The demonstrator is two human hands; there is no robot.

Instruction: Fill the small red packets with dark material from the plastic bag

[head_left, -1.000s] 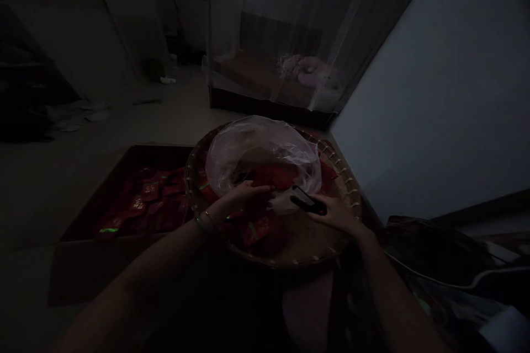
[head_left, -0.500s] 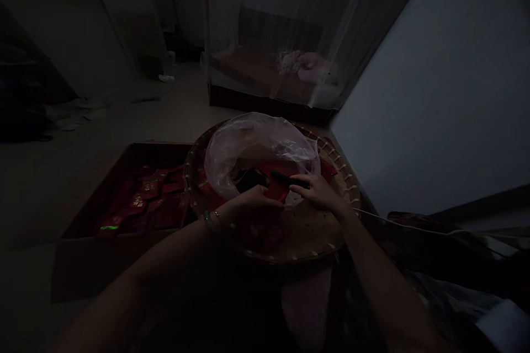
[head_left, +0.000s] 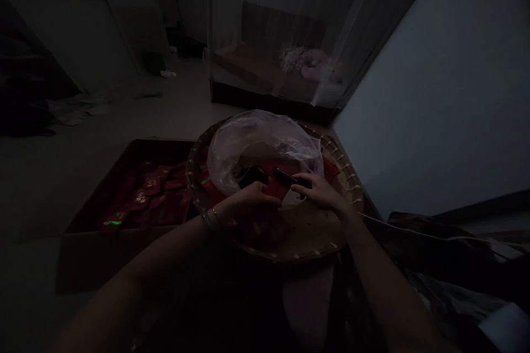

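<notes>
The room is very dim. A round woven basket tray (head_left: 348, 187) lies in front of me with red packets (head_left: 260, 229) and a clear plastic bag (head_left: 256, 140) on it. My left hand (head_left: 252, 198) is closed on a red packet (head_left: 276, 190) at the bag's mouth. My right hand (head_left: 321, 193) grips a dark elongated tool (head_left: 290, 177), its tip against that packet. I cannot make out what the tool is.
A cardboard box (head_left: 83, 242) of red packets (head_left: 144, 198) sits left of the tray. Behind is a bed under a sheer net (head_left: 290, 27). A pale wall (head_left: 434, 94) rises on the right, with dark bundles and a white cord (head_left: 434, 234) below it.
My right hand has carried the dark tool from the tray's right side up to the bag's mouth. My left hand has closed on a red packet there.
</notes>
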